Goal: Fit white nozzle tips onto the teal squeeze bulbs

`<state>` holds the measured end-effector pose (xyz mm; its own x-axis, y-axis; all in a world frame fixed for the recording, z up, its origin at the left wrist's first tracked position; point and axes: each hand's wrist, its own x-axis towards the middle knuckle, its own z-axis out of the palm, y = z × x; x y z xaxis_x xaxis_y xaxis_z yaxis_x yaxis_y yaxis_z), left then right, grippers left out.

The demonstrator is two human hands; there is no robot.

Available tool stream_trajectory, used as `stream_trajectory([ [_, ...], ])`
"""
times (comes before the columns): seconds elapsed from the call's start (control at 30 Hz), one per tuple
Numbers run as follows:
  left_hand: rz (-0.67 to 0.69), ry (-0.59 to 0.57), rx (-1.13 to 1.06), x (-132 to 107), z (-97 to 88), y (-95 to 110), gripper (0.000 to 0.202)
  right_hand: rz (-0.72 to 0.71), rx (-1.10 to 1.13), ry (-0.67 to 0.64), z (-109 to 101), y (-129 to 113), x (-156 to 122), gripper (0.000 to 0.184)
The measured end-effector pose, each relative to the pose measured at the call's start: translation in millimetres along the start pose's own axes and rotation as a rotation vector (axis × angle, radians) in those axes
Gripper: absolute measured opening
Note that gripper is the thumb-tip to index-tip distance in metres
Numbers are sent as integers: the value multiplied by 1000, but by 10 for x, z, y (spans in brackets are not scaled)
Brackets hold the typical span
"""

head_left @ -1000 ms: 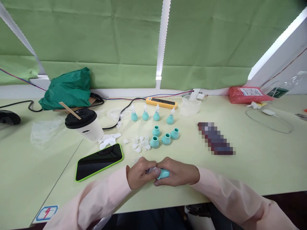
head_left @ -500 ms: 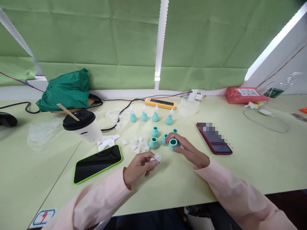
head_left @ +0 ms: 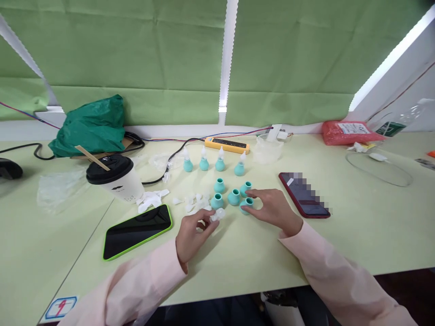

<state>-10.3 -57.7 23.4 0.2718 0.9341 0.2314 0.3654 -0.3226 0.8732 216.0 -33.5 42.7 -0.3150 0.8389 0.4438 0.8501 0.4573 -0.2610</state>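
Forward over the desk [head_left: 238, 262] since half a second ago, the left hand [head_left: 190, 233] has carried its translucent piece [head_left: 218, 213] closer to the pile of clear tips [head_left: 198, 200]; thumb and fingers pinch that piece just in front of the open bulbs [head_left: 217, 202]. To its right, the front bulb [head_left: 248, 203], held half a second earlier, now appears to stand on the desk, with the right hand's [head_left: 277, 209] fingers spread around it. Piece and bulb are apart, so parting these two looks finished.

Part of the pile hides behind the left hand, whose lower fingers curl out of clear view. The right thumb covers some of the front bulb, so contact cannot be told. Farther right, pixelation masks part of the dark-red phone [head_left: 299, 192].
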Motion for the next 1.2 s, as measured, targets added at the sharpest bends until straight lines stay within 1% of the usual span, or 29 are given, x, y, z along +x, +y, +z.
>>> stream_trajectory([
  [0.07,72,1,21,-13,1,-10,21,-55,7,144,-7,-117,-45,32],
  [0.1,115,-1,32,-20,1,-11,22,-95,57,202,1,-193,-71,35],
  [0.13,163,-5,43,-29,-1,-9,23,-137,133,228,19,-276,-97,38],
  [0.17,213,-10,53,-37,-3,-4,24,-173,221,222,45,-360,-121,41],
  [0.23,300,-28,69,-52,-7,7,26,-199,401,145,112,-512,-154,42],
  [0.27,333,-34,75,-58,-10,11,28,-190,487,118,147,-570,-162,38],
  [0.33,389,-40,102,-64,-13,12,31,-127,615,95,206,-642,-166,30],
  [0.43,481,21,172,-63,-8,-7,31,-9,695,105,266,-666,-164,21],
  [0.53,547,96,203,-52,2,-24,26,57,731,80,308,-652,-170,19],
  [0.63,557,122,153,-17,-11,-17,18,59,739,71,327,-637,-173,19],
  [0.7,528,86,87,24,-48,-3,13,17,724,63,317,-625,-168,19],
  [0.77,478,-7,23,72,-105,13,9,-32,700,48,294,-612,-160,19],
  [0.87,397,-162,-16,127,-187,39,11,-92,658,9,255,-595,-148,20],
  [0.93,372,-223,2,139,-211,54,14,-127,623,-12,243,-583,-145,20],
  [0.97,379,-232,32,137,-209,59,15,-140,608,-16,243,-576,-144,20],
  [1.03,432,-206,147,122,-182,58,16,-147,601,-9,254,-563,-144,19],
  [1.13,514,-151,408,85,-109,26,18,-123,626,-2,284,-552,-145,20],
  [1.2,523,-139,543,57,-63,-2,20,-100,640,7,297,-557,-144,20],
])
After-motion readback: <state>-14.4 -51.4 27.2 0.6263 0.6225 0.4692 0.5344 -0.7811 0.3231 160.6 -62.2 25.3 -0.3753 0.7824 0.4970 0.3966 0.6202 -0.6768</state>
